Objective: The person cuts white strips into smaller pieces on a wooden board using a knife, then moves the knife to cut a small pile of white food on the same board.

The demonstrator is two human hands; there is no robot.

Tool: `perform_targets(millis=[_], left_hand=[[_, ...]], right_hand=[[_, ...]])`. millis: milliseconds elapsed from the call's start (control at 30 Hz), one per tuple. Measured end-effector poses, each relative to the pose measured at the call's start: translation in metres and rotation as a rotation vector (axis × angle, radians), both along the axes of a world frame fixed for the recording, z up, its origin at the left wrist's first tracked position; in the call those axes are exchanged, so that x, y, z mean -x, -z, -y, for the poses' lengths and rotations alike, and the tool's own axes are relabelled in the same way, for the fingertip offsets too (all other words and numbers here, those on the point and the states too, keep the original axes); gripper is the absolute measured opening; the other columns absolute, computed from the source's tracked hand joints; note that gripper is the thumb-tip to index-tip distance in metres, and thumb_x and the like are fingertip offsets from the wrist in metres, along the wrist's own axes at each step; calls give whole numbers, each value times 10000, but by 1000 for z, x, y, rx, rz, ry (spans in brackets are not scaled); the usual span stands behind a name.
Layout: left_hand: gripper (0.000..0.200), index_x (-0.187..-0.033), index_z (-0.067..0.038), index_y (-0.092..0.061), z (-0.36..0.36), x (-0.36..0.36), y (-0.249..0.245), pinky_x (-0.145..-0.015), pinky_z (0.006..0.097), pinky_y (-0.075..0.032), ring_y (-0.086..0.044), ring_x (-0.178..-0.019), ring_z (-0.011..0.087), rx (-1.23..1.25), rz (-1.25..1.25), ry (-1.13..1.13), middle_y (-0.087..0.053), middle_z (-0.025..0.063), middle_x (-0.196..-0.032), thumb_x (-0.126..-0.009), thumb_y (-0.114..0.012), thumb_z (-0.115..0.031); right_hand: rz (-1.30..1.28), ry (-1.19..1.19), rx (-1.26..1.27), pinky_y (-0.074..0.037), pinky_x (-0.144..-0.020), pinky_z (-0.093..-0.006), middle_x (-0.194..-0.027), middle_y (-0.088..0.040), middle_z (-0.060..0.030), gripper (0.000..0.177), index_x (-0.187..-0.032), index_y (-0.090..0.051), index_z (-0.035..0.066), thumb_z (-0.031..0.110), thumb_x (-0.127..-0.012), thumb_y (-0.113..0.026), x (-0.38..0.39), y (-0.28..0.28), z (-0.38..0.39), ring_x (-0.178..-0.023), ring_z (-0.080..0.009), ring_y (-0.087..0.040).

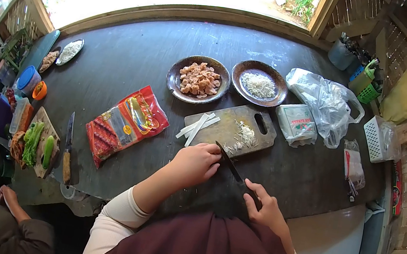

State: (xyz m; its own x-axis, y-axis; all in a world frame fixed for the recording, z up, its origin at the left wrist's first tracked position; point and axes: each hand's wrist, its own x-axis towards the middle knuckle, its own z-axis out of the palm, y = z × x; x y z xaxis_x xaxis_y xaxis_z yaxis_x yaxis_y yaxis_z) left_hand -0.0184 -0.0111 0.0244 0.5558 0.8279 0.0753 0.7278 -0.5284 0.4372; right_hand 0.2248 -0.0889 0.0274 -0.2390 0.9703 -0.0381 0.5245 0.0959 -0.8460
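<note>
The right hand [264, 204] has its fingers closed around the handle of a dark knife with a long narrow blade [232, 168], whose tip points far and left, over the near edge of a worn grey-brown rectangular chopping board [221, 122]. The left hand [200, 160] rests at the board's near left edge, just beside the blade tip, fingers bent and together; I cannot tell whether they grip anything beneath. On the board's left end lie several flat white strips [198, 126], and right of its middle a loose scatter of fine white shreds [245, 135]. Beyond the board, on the dark tabletop [116, 69], stand a round brown plate [171, 83] heaped with pinkish-brown chunks [199, 79] and, to its right, another round brown plate [236, 81] with pale shreds [258, 85]. A red printed plastic packet [125, 127] lies left of the board, a crumpled translucent plastic bag [326, 102] to its far right
</note>
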Motion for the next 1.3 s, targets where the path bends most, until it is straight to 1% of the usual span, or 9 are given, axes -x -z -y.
perform_targets(millis=[200,267,400,467,667,767,1000,1067,1300], left_hand=[[267,-1061,-41,-701,0,2,8,-865,365,-529,-613,-1073,255,-50,44,19,-635,71,-1124,-895,-590,-219],[258,-1068,-42,-697,-2,2,6,-877,370,-523,-613,-1072,268,-39,51,26,-635,83,-1138,-896,-601,-208],[258,-1063,-31,-697,-2,4,8,-887,375,-512,-616,-1053,273,-9,63,33,-643,89,-1115,-896,-602,-204],[259,-1063,-30,-697,-3,4,8,-888,376,-510,-617,-1049,272,-19,77,36,-645,90,-1110,-897,-602,-204],[255,-1055,-31,-702,-2,5,4,-887,377,-511,-617,-1050,272,5,77,37,-647,89,-1110,-900,-603,-208],[250,-1048,-34,-705,-3,4,4,-886,377,-511,-617,-1049,273,-3,77,48,-647,89,-1111,-901,-603,-209],[253,-1043,-28,-707,-3,4,5,-880,379,-511,-619,-1040,280,-16,69,54,-646,97,-1106,-897,-608,-210],[253,-1038,-25,-708,-4,3,5,-879,381,-511,-620,-1037,283,-12,74,60,-646,99,-1102,-894,-610,-210],[249,-1020,-23,-713,-6,3,7,-869,384,-513,-623,-1025,288,-1,80,44,-649,102,-1087,-886,-618,-210]], right_hand=[[0,4,-21,-535,-755,-410,-1006,-662,-273,376,-1283,-562,82,162,-918,-608,8,-1,-6,-952,-437,-639],[-20,53,126,-534,-744,-410,-975,-660,-287,371,-1281,-564,89,177,-923,-604,14,-5,-13,-931,-446,-643],[-53,75,-32,-531,-729,-409,-930,-658,-294,377,-1290,-560,98,195,-928,-603,15,8,-14,-908,-450,-649],[-12,75,-19,-511,-701,-328,-835,-685,-207,376,-1301,-556,70,163,-939,-592,11,7,-9,-744,-242,-690],[-62,71,39,-482,-645,-295,-729,-654,-143,390,-1315,-553,74,167,-938,-595,12,5,-1,-665,-112,-591],[-67,79,78,-460,-620,-283,-682,-618,-114,392,-1314,-559,74,169,-935,-601,14,-2,2,-632,-94,-523],[-79,97,29,-456,-614,-282,-696,-616,-114,381,-1292,-579,66,165,-926,-615,14,3,3,-630,-91,-509],[-43,83,21,-531,-805,-396,-1009,-666,-277,365,-1265,-581,69,167,-915,-612,16,3,1,-989,-423,-648],[-59,87,57,-527,-829,-423,-1040,-665,-267,366,-1262,-576,59,166,-913,-607,24,3,-12,-1008,-438,-625]])
